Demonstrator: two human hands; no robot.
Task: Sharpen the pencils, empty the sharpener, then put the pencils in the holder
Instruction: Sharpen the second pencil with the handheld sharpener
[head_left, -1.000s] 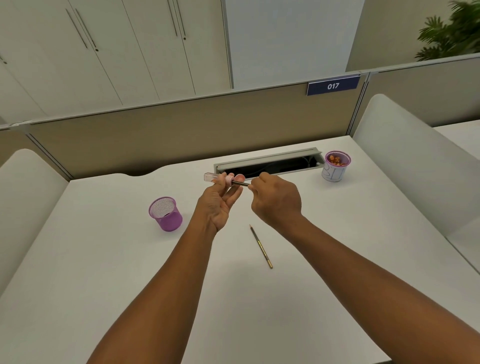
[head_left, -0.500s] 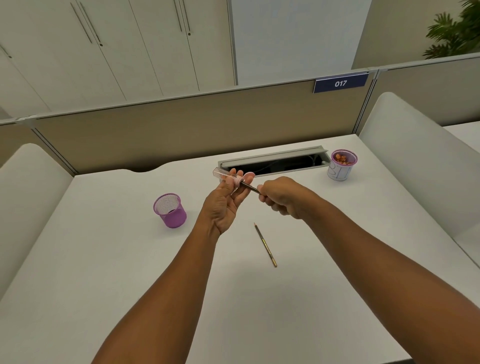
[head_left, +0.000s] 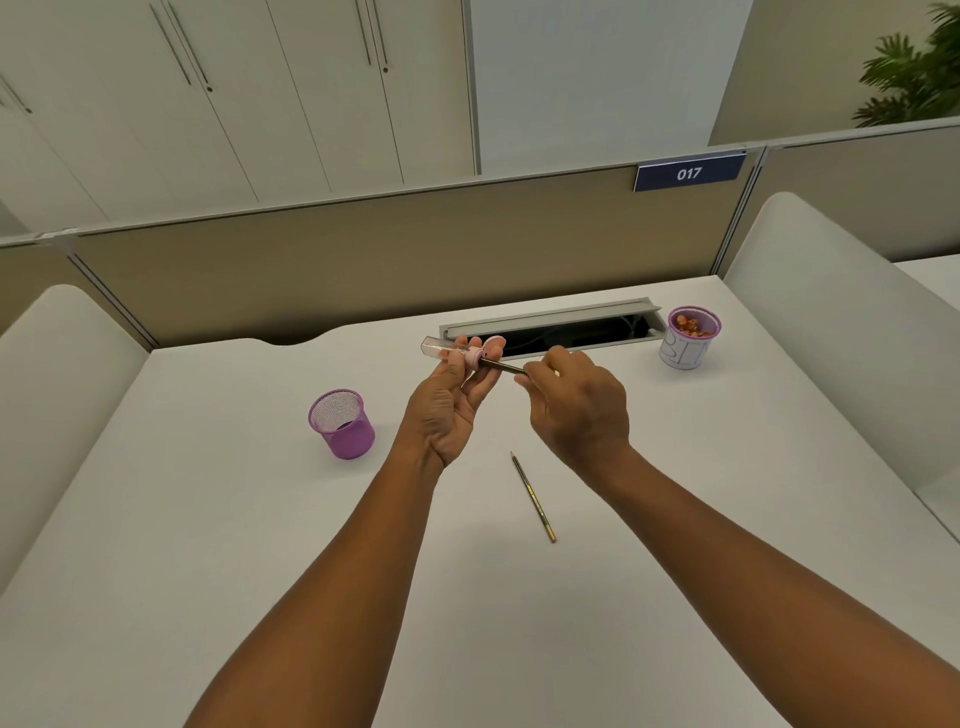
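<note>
My left hand (head_left: 448, 410) holds a pink sharpener (head_left: 471, 357) with a clear tube-shaped container (head_left: 434, 347) sticking out to the left. My right hand (head_left: 576, 410) grips a dark pencil (head_left: 503, 367) whose tip sits in the sharpener. Both hands hover above the white desk, near its far middle. A second pencil (head_left: 533, 496) lies flat on the desk below the hands, tip pointing away. A purple mesh holder (head_left: 342, 424) stands to the left of my left hand; its inside looks empty.
A white cup with a purple rim (head_left: 687, 338) holding orange-brown shavings stands at the far right. An open grey cable tray (head_left: 571, 330) runs along the desk's back edge. White curved side panels (head_left: 831, 332) flank the desk, with a beige partition behind.
My right hand has turned over on the pencil, from knuckles toward me to palm down, while the pencil stays in the sharpener. The left hand holds almost still.
</note>
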